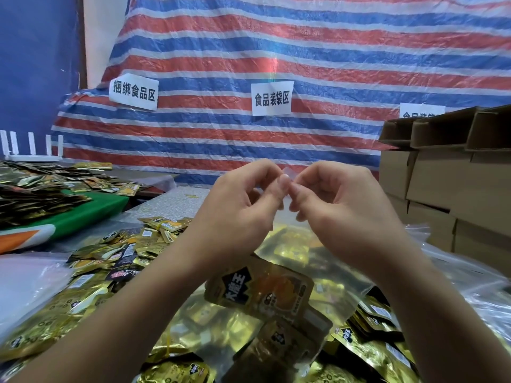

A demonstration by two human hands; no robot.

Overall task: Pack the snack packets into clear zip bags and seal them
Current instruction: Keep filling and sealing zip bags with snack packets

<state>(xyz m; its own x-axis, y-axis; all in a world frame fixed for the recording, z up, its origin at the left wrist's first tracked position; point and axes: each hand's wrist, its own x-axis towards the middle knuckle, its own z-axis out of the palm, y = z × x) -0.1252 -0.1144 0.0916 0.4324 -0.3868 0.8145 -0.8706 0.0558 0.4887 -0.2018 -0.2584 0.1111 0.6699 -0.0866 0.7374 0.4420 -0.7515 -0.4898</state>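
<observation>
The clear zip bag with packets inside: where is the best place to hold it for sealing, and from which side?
Take the clear zip bag at its top strip, from above, one pinch on each side. The left hand and right hand already pinch there. The bag hangs mouth-up with gold snack packets weighing down its bottom, so the strip stays taut.

Loose snack packets cover the table at lower left and bottom. Stacked cardboard boxes wall off the right side. A bare strip of table at centre, below the striped tarp, lies open.
</observation>
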